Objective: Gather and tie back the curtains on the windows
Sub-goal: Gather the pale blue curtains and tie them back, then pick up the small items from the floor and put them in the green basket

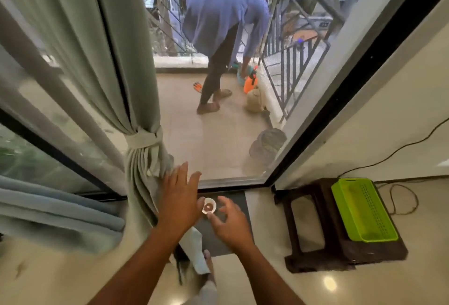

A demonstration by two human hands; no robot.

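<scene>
A grey-green curtain (102, 61) hangs at the left of the glass door. It is gathered, with a matching band (143, 138) tied around it, and its lower folds (143, 183) fall to the floor. My left hand (179, 195) is spread with straight fingers just right of those folds; I cannot tell whether it touches them. My right hand (228, 219) hovers lower right with loosely curled fingers and holds nothing. A small white round thing with a brown centre (209, 205) shows between my hands, and I cannot tell whether it is held.
A person in blue (223, 13) bends over on the balcony beyond the glass door, beside an orange sprayer (250, 82). A dark stool (306, 227) carrying a green basket (364, 210) stands at right, with a cable (403, 197) behind. Blue curtain folds (48, 205) lie at left.
</scene>
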